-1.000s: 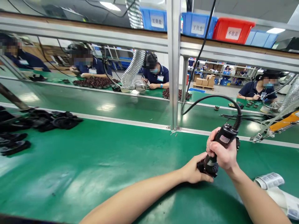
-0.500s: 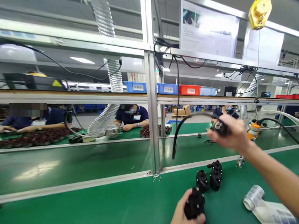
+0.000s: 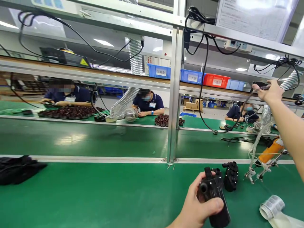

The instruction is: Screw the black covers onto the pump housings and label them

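My left hand (image 3: 201, 202) grips a black pump (image 3: 216, 193) above the green bench; a round port faces me and a second stub points up. Right behind it stand further black pumps (image 3: 231, 177) of the same kind, one partly hidden by the held one. My right hand (image 3: 270, 91) is raised at the upper shelf, its fingers around a black corded device (image 3: 261, 85), mostly covered by the hand. A black cable (image 3: 201, 104) hangs in a loop from the overhead rail to that hand.
An orange tool on a metal stand (image 3: 270, 153) is below my right forearm. A label roll (image 3: 272, 207) lies front right. Black cloth (image 3: 19, 169) is at left. An upright post (image 3: 174, 95) and a shelf with blue and red bins (image 3: 216, 81) stand ahead. Co-workers sit opposite.
My right hand has risen from above the bench to the shelf with the corded device. My left hand has turned and lifted the pump slightly. The camera view has shifted.
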`<state>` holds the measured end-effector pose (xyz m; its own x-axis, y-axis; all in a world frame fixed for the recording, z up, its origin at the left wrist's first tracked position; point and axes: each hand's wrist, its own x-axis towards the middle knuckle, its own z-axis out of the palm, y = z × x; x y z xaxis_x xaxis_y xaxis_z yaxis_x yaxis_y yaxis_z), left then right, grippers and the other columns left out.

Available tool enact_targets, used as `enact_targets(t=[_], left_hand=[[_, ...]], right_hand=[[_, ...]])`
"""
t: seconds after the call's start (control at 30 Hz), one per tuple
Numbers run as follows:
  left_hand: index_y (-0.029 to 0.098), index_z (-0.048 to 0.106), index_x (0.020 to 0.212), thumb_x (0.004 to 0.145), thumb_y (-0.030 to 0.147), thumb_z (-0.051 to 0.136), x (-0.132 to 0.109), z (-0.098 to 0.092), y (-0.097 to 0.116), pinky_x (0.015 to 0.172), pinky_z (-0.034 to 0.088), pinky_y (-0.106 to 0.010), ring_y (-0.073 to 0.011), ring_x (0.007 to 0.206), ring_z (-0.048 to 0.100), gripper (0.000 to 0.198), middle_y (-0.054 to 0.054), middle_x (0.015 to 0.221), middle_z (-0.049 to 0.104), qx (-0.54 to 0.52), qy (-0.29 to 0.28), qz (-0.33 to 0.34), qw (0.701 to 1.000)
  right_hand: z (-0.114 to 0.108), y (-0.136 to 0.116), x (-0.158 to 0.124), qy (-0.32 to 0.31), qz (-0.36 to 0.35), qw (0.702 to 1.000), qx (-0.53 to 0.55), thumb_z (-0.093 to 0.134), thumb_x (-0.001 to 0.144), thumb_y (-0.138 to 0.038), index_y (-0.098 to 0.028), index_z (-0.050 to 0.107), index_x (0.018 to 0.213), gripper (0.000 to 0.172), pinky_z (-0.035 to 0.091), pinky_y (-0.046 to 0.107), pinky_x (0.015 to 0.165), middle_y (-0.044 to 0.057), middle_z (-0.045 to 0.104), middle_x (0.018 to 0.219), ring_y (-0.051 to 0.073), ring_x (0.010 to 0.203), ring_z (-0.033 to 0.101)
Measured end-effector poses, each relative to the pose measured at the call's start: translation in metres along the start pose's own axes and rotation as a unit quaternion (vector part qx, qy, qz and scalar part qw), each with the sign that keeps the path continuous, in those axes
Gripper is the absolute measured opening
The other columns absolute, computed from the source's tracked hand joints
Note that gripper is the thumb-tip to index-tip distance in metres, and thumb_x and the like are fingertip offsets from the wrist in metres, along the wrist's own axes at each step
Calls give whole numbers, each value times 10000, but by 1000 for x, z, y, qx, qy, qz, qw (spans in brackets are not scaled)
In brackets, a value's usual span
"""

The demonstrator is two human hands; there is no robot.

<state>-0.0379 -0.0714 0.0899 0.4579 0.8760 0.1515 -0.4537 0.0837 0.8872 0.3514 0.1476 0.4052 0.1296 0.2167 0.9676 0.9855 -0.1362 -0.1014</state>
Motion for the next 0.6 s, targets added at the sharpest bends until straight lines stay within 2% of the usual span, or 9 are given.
enact_targets(t=[0.13,0.23,0.33,0.4,0.43,0.5,0.57,0.6], left_hand=[[247,584,1334,629,381,957,0,-2,-1,851,567,-408,-265,911,711,809,-80,1023,704,-46,-30,-1,999],[258,564,1337,656,339,935,0,-2,-2,876,565,-459,-309,954,743,780,-104,1046,726,-95,-72,-3,993],[257,555,1333,669,316,910,1,-1,-3,871,570,-498,-328,946,765,755,-121,1050,746,-134,-105,3,985],[253,555,1327,668,306,897,1,0,-3,850,574,-490,-334,945,772,745,-132,1059,755,-147,-120,9,982],[253,551,1329,670,306,890,1,1,-3,843,574,-482,-336,951,773,743,-138,1073,757,-151,-126,12,980],[258,535,1344,682,325,875,0,2,-1,842,570,-473,-338,967,772,747,-151,1109,755,-157,-138,15,978],[264,517,1360,693,366,867,-1,3,1,847,569,-481,-348,985,766,760,-161,1138,747,-150,-149,6,977],[263,509,1369,695,380,869,-1,2,2,858,567,-485,-353,1004,759,772,-164,1153,740,-130,-147,0,981]], right_hand=[[9,2,-24,8,87,996,33,574,859,-718,38,636,1179,824,314,386,754,281,687,1126,243,1045,599],[10,5,-26,-26,78,994,67,540,913,-674,38,690,1152,766,322,402,808,283,704,1139,250,1104,614],[8,9,-18,-91,78,992,44,553,880,-689,58,712,1168,816,324,434,815,329,689,1205,303,1193,598],[3,8,-17,-152,67,986,25,610,845,-661,95,660,1270,869,335,443,809,354,659,1266,335,1246,587],[-3,6,-21,-170,55,984,26,644,841,-619,113,604,1340,887,348,441,815,353,650,1287,339,1258,590],[-19,0,-39,-152,35,986,59,707,851,-491,113,492,1453,880,385,429,847,333,645,1319,325,1262,607],[-46,-8,-74,-102,32,985,137,746,858,-420,0,512,1484,789,444,378,869,263,662,1342,264,1226,645],[-63,-10,-96,-98,37,977,184,781,840,-402,-52,556,1460,746,485,327,833,233,680,1322,229,1157,687]])
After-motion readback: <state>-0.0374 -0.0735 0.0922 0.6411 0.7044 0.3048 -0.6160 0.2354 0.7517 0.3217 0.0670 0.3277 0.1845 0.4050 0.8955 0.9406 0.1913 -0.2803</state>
